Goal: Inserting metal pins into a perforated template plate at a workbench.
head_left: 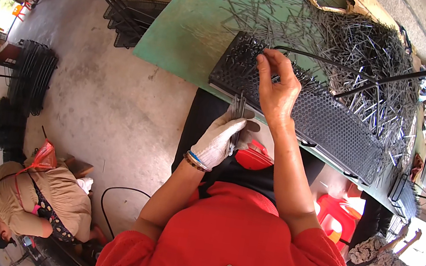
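Observation:
My left hand, in a white glove, grips a bundle of thin metal pins just below the table's near edge. My bare right hand pinches a single pin between its fingertips and holds it over the left end of a long black perforated tray. The tray lies along the near edge of the green table, and some pins stand in its holes at the left end. A large heap of loose grey pins covers the table behind the tray.
A person in tan crouches on the concrete floor at lower left. Another person sits at lower right beside a red stool. Black wire racks stand at left. Long dark rods cross the pin heap.

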Motion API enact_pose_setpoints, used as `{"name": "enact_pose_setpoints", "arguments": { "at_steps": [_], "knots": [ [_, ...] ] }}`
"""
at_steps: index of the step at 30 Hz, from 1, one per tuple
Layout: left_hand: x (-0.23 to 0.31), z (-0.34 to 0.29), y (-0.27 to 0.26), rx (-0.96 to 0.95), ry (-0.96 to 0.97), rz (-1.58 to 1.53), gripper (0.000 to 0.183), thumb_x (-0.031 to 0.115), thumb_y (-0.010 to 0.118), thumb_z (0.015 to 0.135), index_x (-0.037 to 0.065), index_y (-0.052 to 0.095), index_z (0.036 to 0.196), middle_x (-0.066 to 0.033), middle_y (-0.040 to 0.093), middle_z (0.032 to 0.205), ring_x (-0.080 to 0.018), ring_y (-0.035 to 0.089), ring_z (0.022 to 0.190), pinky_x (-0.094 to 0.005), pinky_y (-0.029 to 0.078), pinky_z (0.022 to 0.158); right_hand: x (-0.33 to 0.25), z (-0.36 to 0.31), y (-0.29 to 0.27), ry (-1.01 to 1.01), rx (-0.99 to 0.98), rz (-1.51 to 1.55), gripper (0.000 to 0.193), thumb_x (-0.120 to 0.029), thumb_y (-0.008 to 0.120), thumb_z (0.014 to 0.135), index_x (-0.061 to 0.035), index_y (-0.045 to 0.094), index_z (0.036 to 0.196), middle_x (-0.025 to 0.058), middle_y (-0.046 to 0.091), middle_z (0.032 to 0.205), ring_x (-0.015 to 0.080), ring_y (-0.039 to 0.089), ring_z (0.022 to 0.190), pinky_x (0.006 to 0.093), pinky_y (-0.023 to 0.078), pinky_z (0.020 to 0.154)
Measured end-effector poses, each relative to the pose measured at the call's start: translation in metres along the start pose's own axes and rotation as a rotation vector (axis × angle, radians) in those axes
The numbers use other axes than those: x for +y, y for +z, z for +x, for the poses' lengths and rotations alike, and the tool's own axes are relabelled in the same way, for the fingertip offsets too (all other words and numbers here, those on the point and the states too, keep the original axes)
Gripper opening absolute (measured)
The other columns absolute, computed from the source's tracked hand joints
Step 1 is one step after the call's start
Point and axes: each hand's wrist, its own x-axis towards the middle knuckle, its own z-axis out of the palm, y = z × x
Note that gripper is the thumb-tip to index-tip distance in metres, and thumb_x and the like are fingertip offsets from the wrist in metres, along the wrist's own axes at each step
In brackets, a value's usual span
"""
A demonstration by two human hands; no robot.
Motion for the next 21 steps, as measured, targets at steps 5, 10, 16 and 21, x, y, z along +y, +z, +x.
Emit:
{"name": "enact_pose_setpoints", "arguments": {
  "at_steps": [5, 10, 16, 21],
  "knots": [
    [0.002, -0.003, -0.003, 0.017, -0.035, 0.065, 0.027, 0.013, 0.049, 0.101, 0.003, 0.053, 0.126, -0.0133, 0.067, 0.099, -0.0092, 0.056, 0.061, -0.0206, 0.041, 0.049, -0.002, -0.002, 0.004, -0.108, 0.018, -0.073, 0.02, -0.006, 0.072, 0.087, -0.0018, 0.065, 0.105, 0.0086, 0.071, 0.086, 0.0108, 0.067, 0.074, 0.0246, 0.053, 0.069],
    [0.001, -0.001, -0.011, -0.029, -0.041, 0.068, 0.021, 0.013, 0.051, 0.1, 0.002, 0.057, 0.117, -0.0096, 0.068, 0.094, -0.0052, 0.054, 0.061, -0.0189, 0.041, 0.05, 0.0, -0.002, 0.004, -0.174, 0.051, -0.15, 0.019, -0.005, 0.072, 0.086, -0.0026, 0.065, 0.104, 0.0087, 0.072, 0.084, 0.0121, 0.069, 0.073, 0.0247, 0.053, 0.068],
    [0.0, -0.001, -0.017, -0.026, -0.015, 0.089, 0.02, 0.013, 0.051, 0.1, 0.001, 0.057, 0.115, -0.01, 0.068, 0.096, -0.0062, 0.057, 0.064, -0.0193, 0.045, 0.054, 0.002, -0.004, 0.007, -0.184, 0.068, -0.186, 0.019, -0.005, 0.072, 0.086, -0.0034, 0.065, 0.103, 0.0088, 0.072, 0.083, 0.0124, 0.069, 0.071, 0.0251, 0.054, 0.066],
    [0.004, -0.006, -0.009, -0.041, -0.047, 0.098, 0.021, 0.015, 0.05, 0.101, 0.004, 0.055, 0.119, -0.0096, 0.068, 0.097, -0.0112, 0.066, 0.074, -0.0226, 0.053, 0.061, 0.008, -0.008, 0.009, -0.211, 0.021, -0.208, 0.016, -0.005, 0.074, 0.083, -0.004, 0.068, 0.098, 0.009, 0.071, 0.084, 0.0172, 0.069, 0.071, 0.0287, 0.054, 0.067]
  ]
}}
